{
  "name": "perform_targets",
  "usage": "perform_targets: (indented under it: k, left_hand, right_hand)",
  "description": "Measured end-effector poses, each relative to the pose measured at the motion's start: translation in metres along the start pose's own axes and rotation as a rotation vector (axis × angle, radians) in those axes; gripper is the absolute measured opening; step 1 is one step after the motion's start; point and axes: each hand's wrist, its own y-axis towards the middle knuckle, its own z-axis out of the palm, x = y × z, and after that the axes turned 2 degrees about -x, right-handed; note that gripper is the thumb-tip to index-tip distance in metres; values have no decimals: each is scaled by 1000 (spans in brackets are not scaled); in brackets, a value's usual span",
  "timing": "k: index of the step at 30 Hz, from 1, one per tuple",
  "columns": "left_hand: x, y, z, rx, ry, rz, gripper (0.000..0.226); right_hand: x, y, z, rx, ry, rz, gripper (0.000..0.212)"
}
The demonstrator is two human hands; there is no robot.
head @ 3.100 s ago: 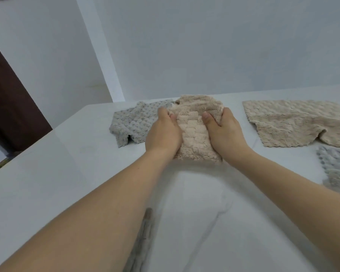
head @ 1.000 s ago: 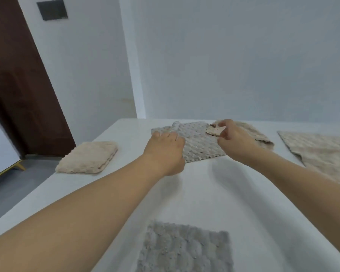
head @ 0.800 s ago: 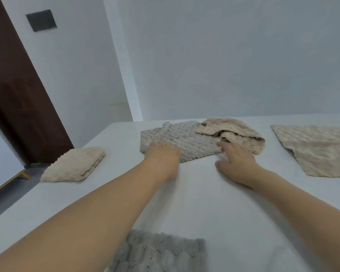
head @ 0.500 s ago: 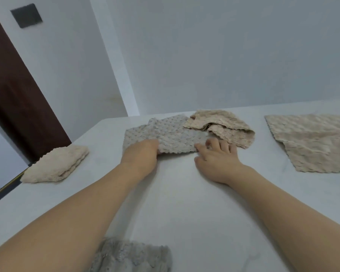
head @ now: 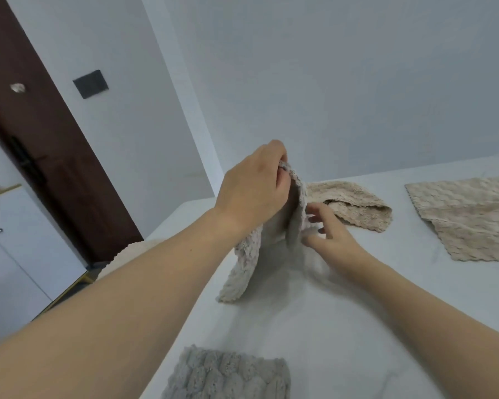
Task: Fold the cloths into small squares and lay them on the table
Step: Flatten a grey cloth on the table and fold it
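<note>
Grey cloth (head: 244, 266) lifted, hanging crumpled

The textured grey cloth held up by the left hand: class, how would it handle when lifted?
Probably floppy: the textured grey cloth droops from the left hand. Likely light, since a pinch lifts it. Its nubby weave seems unlikely to slip.

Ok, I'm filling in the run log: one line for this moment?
left hand: pinches grey cloth, lifted | right hand: at its lower edge | beige cloths: unfolded behind

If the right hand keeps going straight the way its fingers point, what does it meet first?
Most likely the hanging gray cloth that the left hand holds up; the right hand has its fingertips right at it. The crumpled beige cloth lies beyond, though depth is unclear.
</note>
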Motion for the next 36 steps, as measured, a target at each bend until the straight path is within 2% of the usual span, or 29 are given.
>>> perform_targets:
  k: [1, 3, 5, 7, 11, 14, 17, 19, 22, 25, 27, 30, 33, 36]
  left_hand:
    - [0, 0, -6, -6, 5, 4, 8]
    - [0, 2, -21, -13, -11, -16, 10]
    - [-3, 5, -38, -33, -146, -90, 10]
    - [-13, 8, -54, -64, -319, -157, 8]
    - [-46, 13, -95, -113, -503, -195, 17]
    - [-68, 15, -119, -123, -618, -222, 23]
    - [-89, 13, -141, -157, -862, -395, 21]
    - [-98, 13, -145, -137, -987, -523, 22]
    - [-103, 6, -134, 50, -976, -598, 23]
    - [-103, -9, -109, 238, -802, -629, 24]
    - [-100, -22, -81, 302, -680, -621, 22]
    - [-92, -42, -30, 442, -601, -595, 9]
    - [-81, -60, 20, 588, -527, -609, 16]
    - [-70, -69, 60, 627, -482, -612, 13]
  right_hand:
    - [5, -8, 0, 105, 71, 3, 65]
    - [9, -21, 3, 213, -43, -60, 86]
    - [13, -30, 4, 109, -297, -132, 100]
    - [26, -39, 3, -72, -408, -133, 105]
    - [62, -60, -16, -323, -400, -193, 92]
    - [93, -63, -39, -501, -412, -280, 71]
    - [128, -76, -70, -535, -258, -425, 31]
    - [150, -89, -91, -497, -84, -418, 32]
    - [175, -98, -121, -499, -77, -306, 32]
    - [180, -97, -148, -269, -49, 87, 39]
    - [161, -93, -160, -123, -130, 295, 39]
    - [108, -87, -166, -81, -352, 419, 36]
    - [53, -80, -166, -49, -576, 508, 40]
    - [11, -69, -166, -40, -747, 510, 41]
